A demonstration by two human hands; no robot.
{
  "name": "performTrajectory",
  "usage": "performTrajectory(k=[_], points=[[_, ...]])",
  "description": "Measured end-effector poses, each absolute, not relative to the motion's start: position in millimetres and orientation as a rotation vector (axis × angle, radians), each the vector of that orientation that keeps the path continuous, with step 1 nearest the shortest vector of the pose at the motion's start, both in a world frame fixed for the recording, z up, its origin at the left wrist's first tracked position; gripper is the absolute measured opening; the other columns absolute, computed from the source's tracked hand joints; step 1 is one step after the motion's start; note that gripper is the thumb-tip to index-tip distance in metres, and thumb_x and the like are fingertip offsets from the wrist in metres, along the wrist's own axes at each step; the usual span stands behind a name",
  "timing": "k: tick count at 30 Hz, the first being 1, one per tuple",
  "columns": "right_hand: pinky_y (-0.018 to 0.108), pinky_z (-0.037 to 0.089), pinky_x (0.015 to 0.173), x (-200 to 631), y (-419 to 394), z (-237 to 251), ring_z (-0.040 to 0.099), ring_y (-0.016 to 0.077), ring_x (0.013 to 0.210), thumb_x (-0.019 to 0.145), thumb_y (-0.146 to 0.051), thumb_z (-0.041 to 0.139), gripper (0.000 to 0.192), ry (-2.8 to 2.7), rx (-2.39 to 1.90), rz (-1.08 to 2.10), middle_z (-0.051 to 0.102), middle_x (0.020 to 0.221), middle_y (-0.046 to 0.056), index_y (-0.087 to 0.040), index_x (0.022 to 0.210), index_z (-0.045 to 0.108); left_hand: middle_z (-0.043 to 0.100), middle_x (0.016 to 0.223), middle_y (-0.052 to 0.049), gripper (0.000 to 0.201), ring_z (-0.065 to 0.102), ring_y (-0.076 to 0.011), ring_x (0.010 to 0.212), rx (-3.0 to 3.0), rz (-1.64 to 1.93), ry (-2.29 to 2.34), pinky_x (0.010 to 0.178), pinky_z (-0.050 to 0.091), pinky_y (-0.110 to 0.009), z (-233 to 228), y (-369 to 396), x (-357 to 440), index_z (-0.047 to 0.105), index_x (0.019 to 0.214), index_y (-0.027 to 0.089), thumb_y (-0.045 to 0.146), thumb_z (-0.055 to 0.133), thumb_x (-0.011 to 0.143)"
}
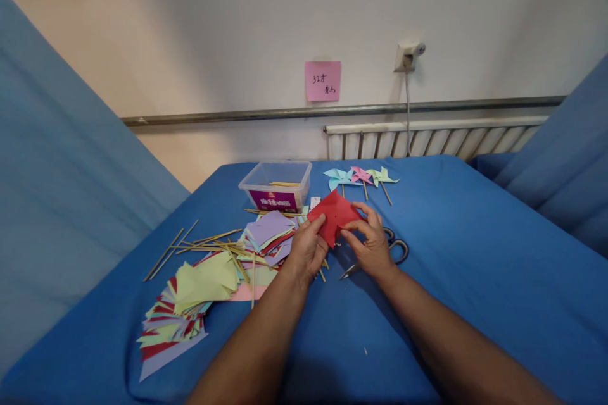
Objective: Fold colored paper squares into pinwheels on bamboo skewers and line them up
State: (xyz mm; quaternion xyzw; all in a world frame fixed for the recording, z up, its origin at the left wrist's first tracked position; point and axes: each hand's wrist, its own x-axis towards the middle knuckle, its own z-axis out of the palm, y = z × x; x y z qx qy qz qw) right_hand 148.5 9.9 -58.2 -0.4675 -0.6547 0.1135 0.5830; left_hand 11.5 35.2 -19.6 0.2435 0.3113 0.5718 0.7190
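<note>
Item: red paper square, raised just above the blue table, your left hand and right hand both pinching its edges to keep it taut for folding.

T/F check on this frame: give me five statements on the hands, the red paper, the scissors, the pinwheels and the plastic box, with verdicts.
1. Both hands, left hand and right hand, hold the red paper. True.
2. The scissors are in the right hand. False: they lie on the blue cloth, partly hidden behind that hand.
3. Three finished pinwheels lie beyond the hands, towards the wall. True.
4. The clear plastic box is packed to the rim with red paper. False: only a few wooden sticks show inside.
5. The pile of coloured paper squares lies on the right-hand side. False: it lies to the left, with loose wooden sticks.
</note>
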Motion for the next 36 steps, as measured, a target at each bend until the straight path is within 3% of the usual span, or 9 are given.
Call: performTrajectory(k=[7, 18, 36], points=[[0.045, 0.036, 0.101, 151.7, 13.0, -60.1, 0.052, 0.0256, 0.114, 0.081, -0.03, 0.064, 0.012, -1.41, -1.16, 0.39, 0.059, 0.119, 0.008, -0.023, 0.071, 0.067, 0.074, 0.087, -0.008, 0.019, 0.069, -0.0162, 0.074, 0.575, 1.239, 0.727, 0.079, 0.054, -0.028, -21.3, 32.0, 17.2, 0.068, 0.092, 0.011, 0.013, 0.071, 0.073], [0.041, 0.04, 0.098, 153.5, 18.6, -65.0, 0.059, 0.025, 0.105, 0.077, -0.03, 0.066, 0.014, -1.305, -1.148, 0.601, 0.065, 0.103, 0.009, -0.022, 0.065, 0.066, 0.073, 0.084, -0.007, 0.031, 0.066, -0.0153, 0.072, 0.743, 1.168, 0.742, 0.077, 0.05, -0.027, -25.3, 28.8, 19.7, 0.07, 0.087, 0.012, 0.013, 0.08, 0.058], [0.04, 0.042, 0.094, 154.2, 17.7, -64.7, 0.06, 0.0251, 0.103, 0.076, -0.029, 0.066, 0.015, -1.329, -1.148, 0.623, 0.067, 0.097, 0.008, -0.023, 0.061, 0.065, 0.07, 0.071, -0.004, 0.026, 0.061, -0.0129, 0.061, 0.796, 1.178, 0.798, 0.066, 0.046, -0.026, -30.4, 29.8, 21.0, 0.068, 0.079, 0.012, 0.013, 0.079, 0.055]])
